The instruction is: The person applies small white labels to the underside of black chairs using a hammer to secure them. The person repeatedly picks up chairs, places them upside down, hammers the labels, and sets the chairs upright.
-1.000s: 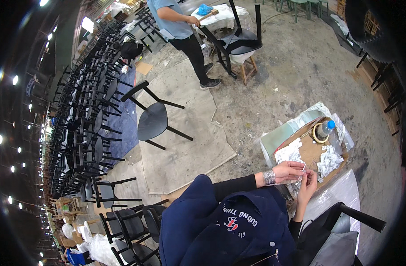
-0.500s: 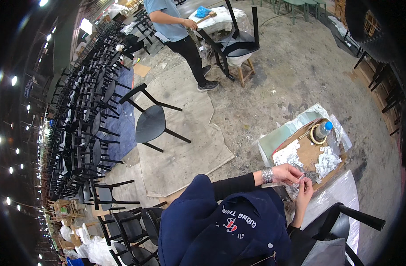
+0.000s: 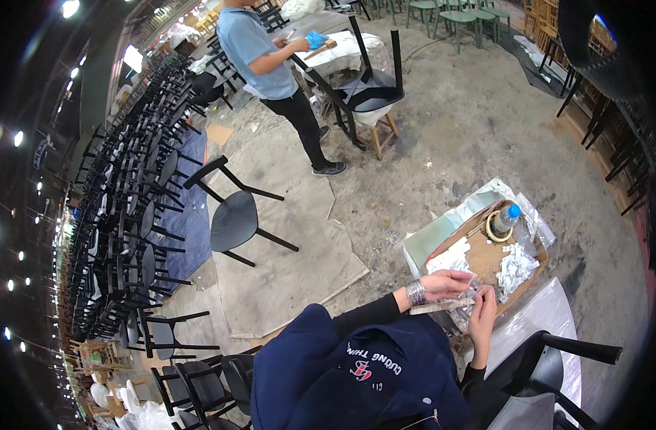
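Note:
My left hand [image 3: 446, 284], with a silvery band at the wrist, is closed above the near edge of a shallow cardboard tray [image 3: 487, 259]. Close by, my right hand [image 3: 483, 312] has its fingertips pinched together. Something small and partly clear lies between the two hands, too small to make out. A pale narrow strip [image 3: 439, 307] shows below my left hand; whether either hand holds it is unclear. White paper slips [image 3: 518, 269] lie heaped in the tray, with a second heap of slips [image 3: 449, 256] at its left. A blue-capped clear bottle [image 3: 506, 218] stands by a tape roll [image 3: 494, 233].
A black chair [image 3: 235, 221] stands on a floor sheet [image 3: 285, 287] to the left. Another person [image 3: 260, 57] stands beyond, beside an upturned black chair [image 3: 371, 97] on a wooden stool. Rows of black chairs [image 3: 145, 208] line the left; a chair [image 3: 550, 365] is near my right arm.
My hands have separated slightly, and the pale strip now shows more clearly beneath the left one. The other person has turned toward the white-covered table, reaching to the blue bag. The view has shifted somewhat.

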The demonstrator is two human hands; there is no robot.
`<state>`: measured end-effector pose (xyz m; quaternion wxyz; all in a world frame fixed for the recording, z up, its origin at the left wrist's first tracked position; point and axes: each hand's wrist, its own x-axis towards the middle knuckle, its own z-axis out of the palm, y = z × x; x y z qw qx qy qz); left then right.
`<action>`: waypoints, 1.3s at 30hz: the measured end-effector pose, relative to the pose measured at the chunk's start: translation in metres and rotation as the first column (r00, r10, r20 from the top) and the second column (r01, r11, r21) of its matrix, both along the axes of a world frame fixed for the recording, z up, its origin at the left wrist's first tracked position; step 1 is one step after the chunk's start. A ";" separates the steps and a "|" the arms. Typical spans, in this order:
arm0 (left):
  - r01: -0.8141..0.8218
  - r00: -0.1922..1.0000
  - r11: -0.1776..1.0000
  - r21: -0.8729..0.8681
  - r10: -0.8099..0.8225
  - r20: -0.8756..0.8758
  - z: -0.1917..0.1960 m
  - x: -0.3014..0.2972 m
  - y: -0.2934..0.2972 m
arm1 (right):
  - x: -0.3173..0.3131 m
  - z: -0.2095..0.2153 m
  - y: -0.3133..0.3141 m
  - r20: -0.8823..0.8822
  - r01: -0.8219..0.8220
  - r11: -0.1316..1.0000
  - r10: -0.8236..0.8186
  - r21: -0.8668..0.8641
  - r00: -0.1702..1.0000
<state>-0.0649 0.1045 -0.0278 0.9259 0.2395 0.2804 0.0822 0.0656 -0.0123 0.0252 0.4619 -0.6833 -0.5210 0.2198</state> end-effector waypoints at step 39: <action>0.123 0.951 0.602 0.789 0.155 -0.267 -0.004 0.009 -0.022 | 0.028 -0.049 -0.025 0.080 0.256 0.959 -0.247 -0.123 0.966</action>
